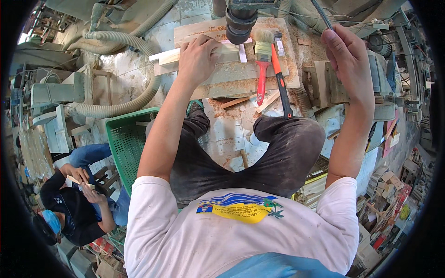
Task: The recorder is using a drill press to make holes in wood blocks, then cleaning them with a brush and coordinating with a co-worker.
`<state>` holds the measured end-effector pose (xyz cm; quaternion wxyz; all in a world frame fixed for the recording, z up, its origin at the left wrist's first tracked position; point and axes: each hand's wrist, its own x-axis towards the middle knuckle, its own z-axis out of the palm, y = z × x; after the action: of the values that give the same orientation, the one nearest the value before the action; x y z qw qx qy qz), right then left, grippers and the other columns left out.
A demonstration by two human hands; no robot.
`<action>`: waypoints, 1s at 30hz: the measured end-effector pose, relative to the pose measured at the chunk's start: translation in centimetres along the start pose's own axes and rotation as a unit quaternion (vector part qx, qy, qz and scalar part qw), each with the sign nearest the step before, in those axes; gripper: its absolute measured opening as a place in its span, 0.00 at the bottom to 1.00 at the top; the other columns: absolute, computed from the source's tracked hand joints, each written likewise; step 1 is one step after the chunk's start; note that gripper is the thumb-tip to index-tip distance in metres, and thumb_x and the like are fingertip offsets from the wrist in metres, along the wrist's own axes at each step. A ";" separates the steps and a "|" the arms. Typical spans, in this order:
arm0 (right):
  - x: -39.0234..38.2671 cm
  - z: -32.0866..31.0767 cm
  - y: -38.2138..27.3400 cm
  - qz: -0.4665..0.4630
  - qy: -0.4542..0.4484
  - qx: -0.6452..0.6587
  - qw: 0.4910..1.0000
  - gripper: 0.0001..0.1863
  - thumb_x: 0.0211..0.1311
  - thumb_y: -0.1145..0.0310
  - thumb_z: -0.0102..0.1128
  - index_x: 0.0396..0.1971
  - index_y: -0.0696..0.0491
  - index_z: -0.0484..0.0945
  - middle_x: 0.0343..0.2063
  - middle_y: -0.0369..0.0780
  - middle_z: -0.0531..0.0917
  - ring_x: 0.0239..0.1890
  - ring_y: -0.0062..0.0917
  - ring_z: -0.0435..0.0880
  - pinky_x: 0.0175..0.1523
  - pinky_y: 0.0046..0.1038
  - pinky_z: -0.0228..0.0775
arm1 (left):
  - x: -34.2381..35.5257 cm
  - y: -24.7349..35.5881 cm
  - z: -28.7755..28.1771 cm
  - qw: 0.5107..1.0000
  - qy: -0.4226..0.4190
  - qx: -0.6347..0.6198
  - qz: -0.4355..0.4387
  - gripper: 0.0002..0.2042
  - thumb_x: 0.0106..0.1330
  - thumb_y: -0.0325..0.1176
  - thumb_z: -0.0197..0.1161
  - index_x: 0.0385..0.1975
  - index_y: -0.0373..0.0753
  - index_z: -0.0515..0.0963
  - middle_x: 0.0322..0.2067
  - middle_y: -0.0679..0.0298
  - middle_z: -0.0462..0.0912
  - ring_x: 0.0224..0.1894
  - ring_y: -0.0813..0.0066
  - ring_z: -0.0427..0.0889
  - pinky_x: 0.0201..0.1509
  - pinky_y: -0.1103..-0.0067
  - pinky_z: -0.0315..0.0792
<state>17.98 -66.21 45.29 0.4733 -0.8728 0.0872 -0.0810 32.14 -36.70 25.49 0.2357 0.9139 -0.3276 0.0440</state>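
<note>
My left hand is closed over a pale wooden block, holding it down on the wooden work board. To the right of that hand, a dark drill press chuck hangs over the block's end; whether a bit touches the wood is hidden. Raised at the upper right, my right hand grips a thin dark metal lever. A paintbrush with a red handle lies on the board beside an orange-and-black handled tool, both between my hands.
Shavings litter the board and tiled floor. A green plastic basket stands left of my legs. Ribbed hoses curve at the upper left. At the lower left another person sits handling a wooden piece. Wood offcuts are piled at the right.
</note>
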 end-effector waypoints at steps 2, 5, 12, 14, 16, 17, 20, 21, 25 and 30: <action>0.0 0.2 0.3 -0.006 0.007 0.009 1.000 0.20 0.82 0.56 0.59 0.35 0.58 0.81 0.18 0.26 0.66 0.22 0.11 0.63 0.28 0.21 0.53 | 0.0 0.0 0.1 1.000 0.004 -0.001 0.000 0.16 0.64 0.32 0.68 0.53 0.46 0.86 0.53 0.62 0.83 0.57 0.58 0.82 0.65 0.63 0.67; 0.0 0.4 0.8 0.003 0.006 0.008 1.000 0.19 0.82 0.56 0.59 0.35 0.58 0.80 0.18 0.26 0.67 0.22 0.11 0.63 0.28 0.21 0.54 | 0.0 0.0 0.1 1.000 0.003 0.000 0.000 0.16 0.64 0.32 0.68 0.53 0.46 0.86 0.53 0.62 0.83 0.57 0.58 0.82 0.65 0.62 0.67; 0.3 1.3 2.4 -0.027 0.017 0.016 0.999 0.19 0.83 0.56 0.58 0.36 0.56 0.80 0.19 0.26 0.68 0.23 0.11 0.64 0.29 0.20 0.56 | 0.0 0.5 -0.3 1.000 -0.014 0.007 -0.016 0.18 0.64 0.31 0.69 0.54 0.46 0.86 0.55 0.62 0.83 0.60 0.58 0.80 0.66 0.62 0.66; 0.4 1.7 3.1 -0.031 0.021 0.042 0.998 0.19 0.83 0.56 0.58 0.36 0.56 0.80 0.20 0.26 0.68 0.24 0.10 0.65 0.29 0.21 0.57 | 0.0 0.6 -0.4 0.999 -0.031 0.009 -0.030 0.19 0.63 0.29 0.70 0.55 0.44 0.85 0.57 0.62 0.83 0.62 0.58 0.79 0.69 0.62 0.65; 0.6 2.1 4.0 -0.038 0.034 0.032 0.998 0.18 0.83 0.56 0.58 0.37 0.56 0.80 0.20 0.27 0.69 0.24 0.12 0.65 0.29 0.21 0.57 | 0.0 0.7 -0.5 0.999 -0.030 0.007 -0.027 0.19 0.63 0.29 0.71 0.56 0.44 0.85 0.57 0.62 0.83 0.63 0.58 0.79 0.68 0.62 0.65; 0.7 2.4 4.4 -0.041 0.038 0.036 0.998 0.18 0.83 0.56 0.58 0.37 0.56 0.80 0.20 0.27 0.69 0.24 0.12 0.65 0.30 0.22 0.58 | 0.0 0.7 -0.6 0.999 -0.030 0.004 -0.026 0.19 0.63 0.29 0.71 0.56 0.44 0.85 0.57 0.62 0.83 0.63 0.59 0.79 0.68 0.62 0.65; 1.4 3.2 5.9 -0.074 0.063 -0.002 0.995 0.17 0.83 0.57 0.57 0.38 0.57 0.79 0.19 0.31 0.69 0.25 0.15 0.64 0.30 0.24 0.60 | 0.0 0.7 -0.6 0.999 -0.025 0.001 -0.025 0.19 0.63 0.29 0.71 0.56 0.44 0.85 0.57 0.62 0.83 0.63 0.58 0.79 0.68 0.62 0.65; 1.6 3.5 6.3 -0.091 0.071 -0.008 0.993 0.18 0.83 0.57 0.57 0.39 0.57 0.79 0.19 0.32 0.69 0.25 0.16 0.64 0.30 0.25 0.60 | 0.0 0.7 -0.6 0.999 -0.024 0.002 -0.025 0.19 0.63 0.29 0.71 0.56 0.44 0.85 0.57 0.62 0.83 0.63 0.58 0.79 0.68 0.62 0.65; 2.7 4.9 8.1 -0.117 0.100 -0.025 0.988 0.19 0.83 0.56 0.58 0.38 0.58 0.77 0.19 0.36 0.67 0.25 0.18 0.64 0.31 0.28 0.62 | 0.0 0.6 -0.5 1.000 -0.019 0.000 -0.021 0.19 0.63 0.29 0.71 0.55 0.45 0.85 0.57 0.62 0.83 0.63 0.58 0.78 0.68 0.62 0.65; 4.3 6.0 9.6 -0.188 0.121 -0.068 0.972 0.18 0.83 0.57 0.56 0.38 0.58 0.75 0.20 0.42 0.71 0.23 0.30 0.68 0.32 0.33 0.66 | 0.1 0.6 -0.4 1.000 -0.019 0.005 -0.025 0.19 0.63 0.30 0.70 0.55 0.45 0.86 0.56 0.62 0.83 0.63 0.58 0.78 0.68 0.63 0.65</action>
<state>22.74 -67.51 34.24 0.3747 -0.8876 -0.0163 -0.2672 31.85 -37.03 26.11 0.2262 0.9234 -0.3092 0.0221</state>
